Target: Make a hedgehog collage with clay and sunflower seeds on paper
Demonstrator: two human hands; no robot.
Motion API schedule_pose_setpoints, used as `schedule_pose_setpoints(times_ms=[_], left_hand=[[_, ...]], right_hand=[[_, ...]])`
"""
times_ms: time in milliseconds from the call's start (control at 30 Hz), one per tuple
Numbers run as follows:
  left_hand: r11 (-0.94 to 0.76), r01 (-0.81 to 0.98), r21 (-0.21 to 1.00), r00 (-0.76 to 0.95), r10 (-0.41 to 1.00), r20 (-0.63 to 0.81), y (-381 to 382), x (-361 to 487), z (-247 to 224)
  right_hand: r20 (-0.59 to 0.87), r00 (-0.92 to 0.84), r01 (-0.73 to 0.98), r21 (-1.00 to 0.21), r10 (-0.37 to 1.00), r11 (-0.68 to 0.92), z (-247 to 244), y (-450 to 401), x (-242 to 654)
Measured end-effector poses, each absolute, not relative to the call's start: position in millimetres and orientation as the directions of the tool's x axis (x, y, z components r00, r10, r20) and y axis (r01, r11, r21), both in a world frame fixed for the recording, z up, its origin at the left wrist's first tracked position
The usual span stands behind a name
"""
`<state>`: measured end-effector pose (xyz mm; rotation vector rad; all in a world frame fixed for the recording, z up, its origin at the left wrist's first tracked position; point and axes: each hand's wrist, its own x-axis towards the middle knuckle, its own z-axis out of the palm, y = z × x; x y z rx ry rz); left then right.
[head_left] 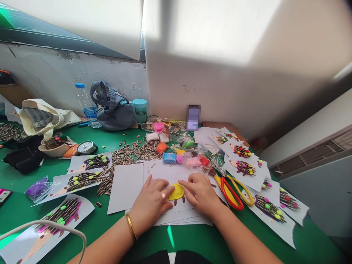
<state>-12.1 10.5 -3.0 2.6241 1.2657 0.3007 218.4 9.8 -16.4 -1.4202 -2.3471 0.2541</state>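
Observation:
A flattened yellow clay piece (176, 192) lies on white paper (162, 219) in front of me, with two short brown clay strips (179, 201) at its lower edge. My left hand (150, 201), with a gold bracelet on its wrist, rests on the paper with fingers spread, and its index fingertip touches the clay's left side. From the right, my right hand (200, 191) reaches the clay's upper right edge with its index finger extended, the other fingers partly curled. Neither hand grips anything.
Sunflower seeds (132, 153) and coloured clay packets (169, 158) lie behind the paper. Red-handled scissors (232, 194) are right of my right hand. Seed hedgehog cards (271, 209) lie on both sides. A phone (193, 118), bottle (85, 101), bag (117, 113) and cup (140, 110) stand at the back.

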Motion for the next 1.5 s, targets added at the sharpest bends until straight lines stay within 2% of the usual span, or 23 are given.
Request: schedule_pose_setpoints(times_ms=[200, 300, 400, 567, 667, 867, 1067, 1300, 1500], left_hand=[[-0.604, 0.753, 0.261, 0.604, 0.792, 0.089, 9.0, -11.7, -3.9], [-0.598, 0.757, 0.264, 0.599, 0.796, 0.089, 8.1, -11.3, -2.8], [-0.582, 0.759, 0.292, 0.588, 0.805, 0.078, 7.4, -10.9, -1.2], [-0.548, 0.766, 0.337, 0.564, 0.824, 0.06, 9.0, -9.8, 0.5], [-0.547, 0.77, 0.328, 0.564, 0.824, 0.051, 10.2, -9.1, 1.2], [-0.554, 0.765, 0.328, 0.566, 0.821, 0.066, 10.0, -10.1, -0.3], [-0.555, 0.765, 0.327, 0.568, 0.821, 0.064, 10.4, -11.7, -2.6], [-0.545, 0.78, 0.308, 0.559, 0.828, 0.049, 12.0, -11.0, -1.0], [-0.563, 0.781, 0.27, 0.578, 0.816, 0.03, 13.3, -10.1, 5.1]], right_hand=[[0.219, -0.447, 0.816, -0.298, 0.867, 0.496, -13.2, 7.9, 220.8], [0.225, -0.434, 0.812, -0.321, 0.872, 0.487, -13.9, 9.2, 221.6], [0.247, -0.462, 0.782, -0.34, 0.852, 0.523, -12.4, 7.7, 222.3], [0.192, -0.56, 0.757, -0.278, 0.806, 0.592, -8.4, 0.6, 216.0], [0.18, -0.549, 0.773, -0.261, 0.816, 0.578, -9.7, -0.7, 214.4], [0.196, -0.534, 0.761, -0.312, 0.822, 0.569, -12.2, 0.3, 216.8], [0.126, -0.515, 0.808, -0.259, 0.848, 0.53, -9.9, -1.2, 213.7], [0.133, -0.429, 0.787, -0.431, 0.894, 0.441, -2.3, 1.5, 220.4], [0.1, -0.423, 0.827, -0.364, 0.901, 0.429, -7.9, -2.9, 226.4]])
